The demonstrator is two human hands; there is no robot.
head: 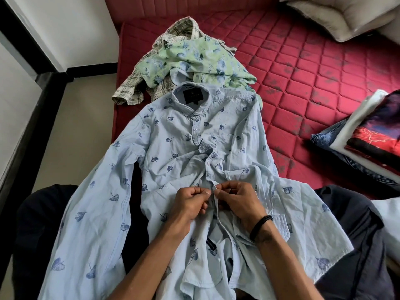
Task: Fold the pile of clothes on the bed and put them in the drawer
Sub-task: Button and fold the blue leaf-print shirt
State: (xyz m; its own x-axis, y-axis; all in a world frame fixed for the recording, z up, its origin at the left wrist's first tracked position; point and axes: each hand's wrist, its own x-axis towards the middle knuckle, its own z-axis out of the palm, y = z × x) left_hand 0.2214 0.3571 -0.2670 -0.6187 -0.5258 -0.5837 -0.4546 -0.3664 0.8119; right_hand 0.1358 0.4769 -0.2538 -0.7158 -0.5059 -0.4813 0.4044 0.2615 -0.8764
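A light blue shirt with dark leaf prints (173, 148) lies face up across the red mattress (303, 61) and my lap, collar pointing away from me. My left hand (190, 204) and my right hand (238, 200) meet at its front placket, each pinching one edge of the fabric by a button. Both sleeves are spread outward. Behind the collar sits a crumpled pile: a green floral garment (194, 59) on top of a beige checked shirt (134, 83).
A stack of folded clothes (368, 144), denim at the bottom, white and red-black on top, lies at the right of the mattress. A white pillow (337, 14) is at the far right corner. Floor and wall are on the left.
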